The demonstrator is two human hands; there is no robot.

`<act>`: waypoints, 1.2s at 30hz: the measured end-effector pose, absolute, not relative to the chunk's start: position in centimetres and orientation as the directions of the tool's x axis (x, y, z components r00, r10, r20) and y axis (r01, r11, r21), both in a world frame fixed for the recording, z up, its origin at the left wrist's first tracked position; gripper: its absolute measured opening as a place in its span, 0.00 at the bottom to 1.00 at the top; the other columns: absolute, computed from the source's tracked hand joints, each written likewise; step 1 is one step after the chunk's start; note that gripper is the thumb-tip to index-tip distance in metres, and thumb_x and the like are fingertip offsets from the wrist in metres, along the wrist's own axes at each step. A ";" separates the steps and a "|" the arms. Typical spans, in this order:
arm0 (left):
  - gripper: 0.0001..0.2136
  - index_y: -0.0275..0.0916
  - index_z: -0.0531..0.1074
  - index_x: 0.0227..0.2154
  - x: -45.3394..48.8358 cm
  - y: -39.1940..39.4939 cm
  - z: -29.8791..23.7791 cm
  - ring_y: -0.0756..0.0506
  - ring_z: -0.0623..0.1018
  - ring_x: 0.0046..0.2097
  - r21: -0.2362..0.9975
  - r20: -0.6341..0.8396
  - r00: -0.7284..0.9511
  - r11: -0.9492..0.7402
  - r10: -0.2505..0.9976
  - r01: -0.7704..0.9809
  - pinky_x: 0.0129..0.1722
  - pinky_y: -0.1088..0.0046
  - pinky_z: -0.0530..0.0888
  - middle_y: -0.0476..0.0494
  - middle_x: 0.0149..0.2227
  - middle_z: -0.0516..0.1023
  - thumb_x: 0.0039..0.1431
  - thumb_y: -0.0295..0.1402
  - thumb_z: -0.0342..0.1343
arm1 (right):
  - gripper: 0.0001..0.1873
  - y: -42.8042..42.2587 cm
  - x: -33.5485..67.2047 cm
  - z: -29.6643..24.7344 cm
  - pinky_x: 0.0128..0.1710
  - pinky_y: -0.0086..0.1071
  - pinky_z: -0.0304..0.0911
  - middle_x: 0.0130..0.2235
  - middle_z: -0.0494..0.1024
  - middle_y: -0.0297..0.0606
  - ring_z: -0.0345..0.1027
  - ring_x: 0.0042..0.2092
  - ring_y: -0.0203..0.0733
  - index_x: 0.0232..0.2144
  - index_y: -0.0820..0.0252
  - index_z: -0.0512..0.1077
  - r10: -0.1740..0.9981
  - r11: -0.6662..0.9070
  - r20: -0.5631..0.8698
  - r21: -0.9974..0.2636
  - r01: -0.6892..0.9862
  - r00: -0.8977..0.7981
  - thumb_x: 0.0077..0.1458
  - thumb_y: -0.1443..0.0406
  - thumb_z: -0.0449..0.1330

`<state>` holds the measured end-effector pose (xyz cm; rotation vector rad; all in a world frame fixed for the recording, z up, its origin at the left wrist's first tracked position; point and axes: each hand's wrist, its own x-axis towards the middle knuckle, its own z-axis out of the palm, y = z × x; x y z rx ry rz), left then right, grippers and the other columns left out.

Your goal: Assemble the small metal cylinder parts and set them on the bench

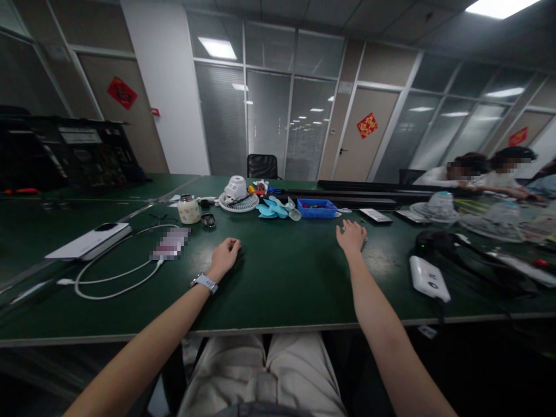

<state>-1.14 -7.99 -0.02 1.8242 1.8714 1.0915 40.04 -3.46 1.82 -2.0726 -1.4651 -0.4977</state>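
Note:
My left hand, with a watch on its wrist, rests on the green table, its fingers loosely bent and nothing seen in them. To its right, my right hand lies palm down with its fingers spread. A blue plastic basket with small items inside stands just beyond the right hand. Light blue fan blades lie left of the basket. Behind them is a white fan body with a round grille. A patterned jar stands beyond my left hand, beside a small dark round lid.
On the left lie a white box, a phone and a looped white cable. Black bars stretch along the back. At right are a white power bank, a black strap and more fan parts. Other people sit far right.

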 end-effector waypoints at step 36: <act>0.14 0.39 0.72 0.42 -1.0 -8.0 -0.1 0.41 0.79 0.43 0.704 0.272 -0.148 -0.092 0.951 0.705 0.42 0.68 0.71 0.41 0.38 0.82 0.61 0.40 0.47 | 0.26 -5.3 41.6 4.0 0.45 0.42 0.66 0.48 0.75 0.50 0.70 0.51 0.55 0.44 0.58 0.72 0.754 -0.589 -0.002 -0.446 0.674 0.657 0.38 0.67 0.69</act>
